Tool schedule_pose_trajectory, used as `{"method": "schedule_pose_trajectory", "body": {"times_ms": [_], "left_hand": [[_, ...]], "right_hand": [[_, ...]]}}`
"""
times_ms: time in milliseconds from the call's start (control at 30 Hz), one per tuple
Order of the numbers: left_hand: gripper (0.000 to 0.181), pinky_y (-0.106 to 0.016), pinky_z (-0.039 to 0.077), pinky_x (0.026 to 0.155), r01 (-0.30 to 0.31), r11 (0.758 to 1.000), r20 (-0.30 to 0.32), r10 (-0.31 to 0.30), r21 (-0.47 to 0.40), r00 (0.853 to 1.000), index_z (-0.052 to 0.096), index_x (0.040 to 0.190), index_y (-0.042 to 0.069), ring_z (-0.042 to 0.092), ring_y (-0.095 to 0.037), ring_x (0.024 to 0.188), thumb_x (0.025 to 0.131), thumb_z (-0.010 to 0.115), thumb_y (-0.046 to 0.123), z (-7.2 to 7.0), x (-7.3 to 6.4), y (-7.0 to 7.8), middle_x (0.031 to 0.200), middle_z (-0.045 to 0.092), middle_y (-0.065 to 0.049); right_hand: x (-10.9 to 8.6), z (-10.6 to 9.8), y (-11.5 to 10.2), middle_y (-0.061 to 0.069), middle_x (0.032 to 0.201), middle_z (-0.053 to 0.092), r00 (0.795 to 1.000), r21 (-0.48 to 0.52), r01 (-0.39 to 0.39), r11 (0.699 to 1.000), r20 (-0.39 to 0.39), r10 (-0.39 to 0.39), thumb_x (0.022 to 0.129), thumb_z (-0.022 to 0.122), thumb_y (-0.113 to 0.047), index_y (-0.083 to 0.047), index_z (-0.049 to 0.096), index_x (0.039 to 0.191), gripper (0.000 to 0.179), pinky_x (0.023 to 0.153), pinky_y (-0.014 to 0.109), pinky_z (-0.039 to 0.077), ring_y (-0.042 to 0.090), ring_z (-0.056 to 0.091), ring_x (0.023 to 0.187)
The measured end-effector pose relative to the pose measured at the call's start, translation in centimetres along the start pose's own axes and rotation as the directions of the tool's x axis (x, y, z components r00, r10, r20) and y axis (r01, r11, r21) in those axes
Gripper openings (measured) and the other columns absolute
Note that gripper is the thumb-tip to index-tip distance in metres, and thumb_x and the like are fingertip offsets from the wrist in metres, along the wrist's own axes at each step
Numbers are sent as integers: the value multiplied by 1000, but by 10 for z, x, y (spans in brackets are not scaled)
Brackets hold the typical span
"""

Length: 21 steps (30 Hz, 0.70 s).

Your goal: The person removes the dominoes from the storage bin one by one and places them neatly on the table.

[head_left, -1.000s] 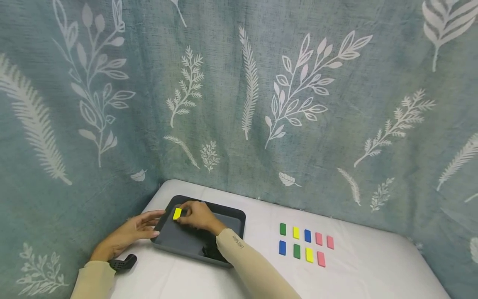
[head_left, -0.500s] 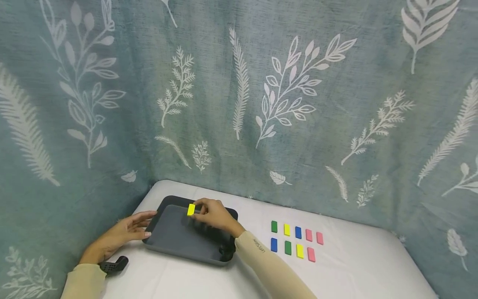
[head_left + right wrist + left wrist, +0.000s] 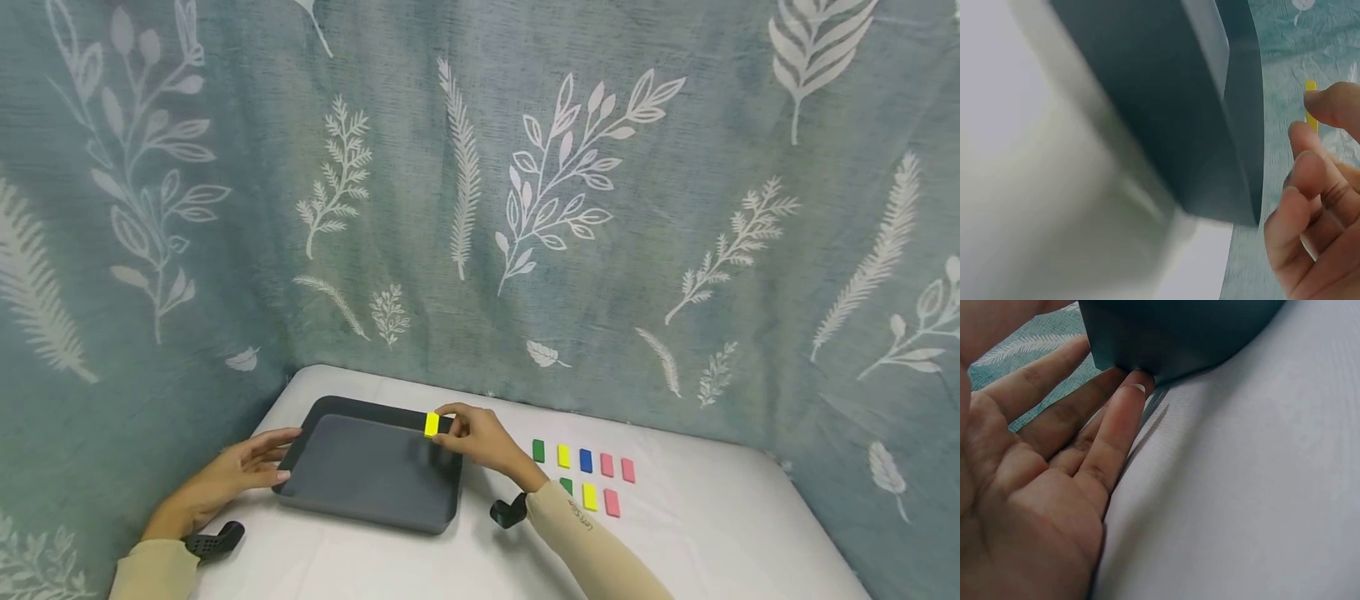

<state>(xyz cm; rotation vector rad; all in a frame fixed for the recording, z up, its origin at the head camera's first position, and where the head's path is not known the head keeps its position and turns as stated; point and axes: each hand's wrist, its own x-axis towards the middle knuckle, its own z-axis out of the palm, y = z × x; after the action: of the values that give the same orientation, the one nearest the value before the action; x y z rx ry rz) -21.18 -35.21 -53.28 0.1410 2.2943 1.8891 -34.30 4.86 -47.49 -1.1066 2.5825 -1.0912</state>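
My right hand (image 3: 483,437) pinches a small yellow block (image 3: 432,425) between thumb and fingertips, raised over the right end of the dark grey tray (image 3: 367,467). In the right wrist view the block (image 3: 1311,106) shows as a thin yellow strip past the thumb, beside the tray's outer wall (image 3: 1166,112). At the tray's left end, my left hand (image 3: 225,479) has its fingers extended, fingertips right at the rim. The left wrist view has those fingers (image 3: 1113,431) reaching to the tray's underside (image 3: 1179,337). Nothing lies inside the tray.
Right of the tray lie two rows of small blocks on the white cloth: a green block (image 3: 538,451), yellow block (image 3: 563,456), blue block (image 3: 586,461), pink blocks (image 3: 607,465) and others. My right forearm (image 3: 592,533) partly covers the front row. A patterned curtain (image 3: 480,208) hangs behind.
My right hand has carried the yellow block from the tray's left side across to its right end. My left hand stays at the left rim; the head view has shifted slightly rightward.
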Motion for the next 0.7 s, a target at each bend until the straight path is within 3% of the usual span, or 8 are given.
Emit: {"method": "schedule_pose_trajectory", "body": {"times_ms": [333,533,700], "left_hand": [[66,-57,31,103,3,1000,11,-3,7,1000,34,147,20,24,-38,136,89,67,19,3,-1,0,152,29,-11],[67,-58,31,102,15,1000,17,-15,8,1000,32,148,18,22,-39,137,90,65,18,4,-2,1,152,27,-13],[67,-57,33,100,23,999,13,-23,27,1000,32,148,19,23,-39,136,90,66,20,4,-2,4,152,27,-14]], "right_hand": [[-59,-31,25,-7,73,64,997,-15,-58,998,-42,57,88,68,-37,-24,57,127,43,48,26,45,12,52,53],[-97,-49,42,-3,77,63,991,49,-120,992,-55,122,88,68,-37,-27,56,127,43,44,26,44,11,48,49],[-125,-66,54,7,80,63,980,110,-179,978,-63,187,90,67,-25,-20,52,133,45,41,27,42,12,44,47]]}}
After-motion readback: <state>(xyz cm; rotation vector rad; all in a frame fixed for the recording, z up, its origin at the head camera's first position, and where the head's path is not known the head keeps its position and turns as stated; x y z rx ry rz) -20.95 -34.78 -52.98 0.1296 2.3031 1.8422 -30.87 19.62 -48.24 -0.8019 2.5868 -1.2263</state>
